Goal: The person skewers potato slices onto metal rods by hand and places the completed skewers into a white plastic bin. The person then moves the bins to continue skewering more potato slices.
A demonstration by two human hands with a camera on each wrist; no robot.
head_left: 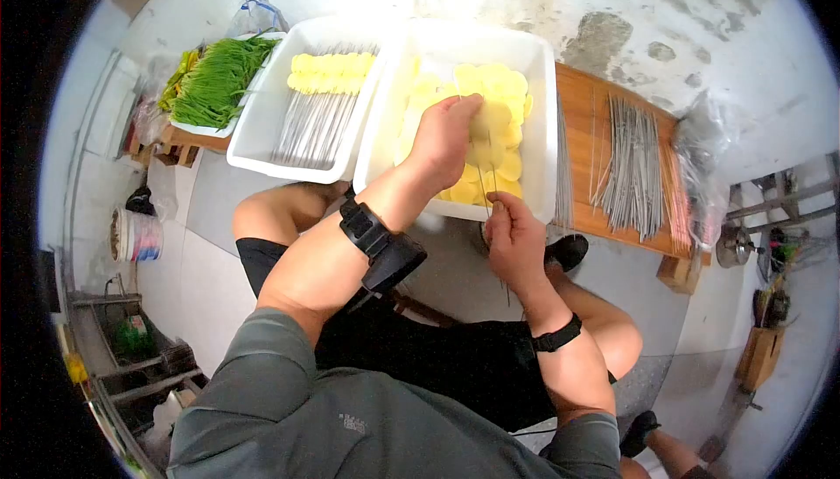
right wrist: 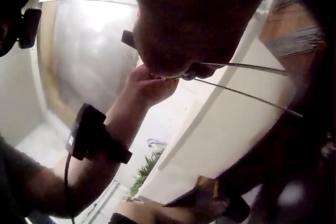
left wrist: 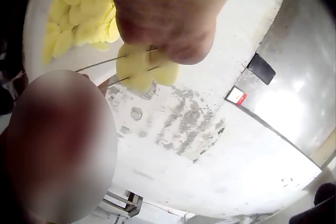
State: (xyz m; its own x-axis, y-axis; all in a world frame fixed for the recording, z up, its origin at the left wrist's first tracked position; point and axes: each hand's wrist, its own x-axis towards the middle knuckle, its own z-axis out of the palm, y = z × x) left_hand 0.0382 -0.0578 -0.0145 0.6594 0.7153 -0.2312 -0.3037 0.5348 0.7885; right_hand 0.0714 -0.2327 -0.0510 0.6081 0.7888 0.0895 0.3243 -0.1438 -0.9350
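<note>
Over a white tub of yellow potato slices (head_left: pixel 503 85), my right hand (head_left: pixel 514 238) pinches two thin metal skewers (head_left: pixel 494 183) between thumb and fingers. The skewer ends stick out behind that hand in the right wrist view. Farther up the skewers, my left hand (head_left: pixel 444 139) holds potato slices (left wrist: pixel 137 69) between its thumb and fingers. Both skewers run through these slices in the left wrist view. The left palm hides part of the slices in the head view.
Left of the tub, a second white tub (head_left: pixel 247 142) holds skewers threaded with yellow slices. Green vegetables (head_left: pixel 223 81) fill a tray at far left. Bare metal skewers (head_left: pixel 632 164) lie on the wooden board (head_left: pixel 577 103) at right, near a clear plastic bag (head_left: pixel 703 155).
</note>
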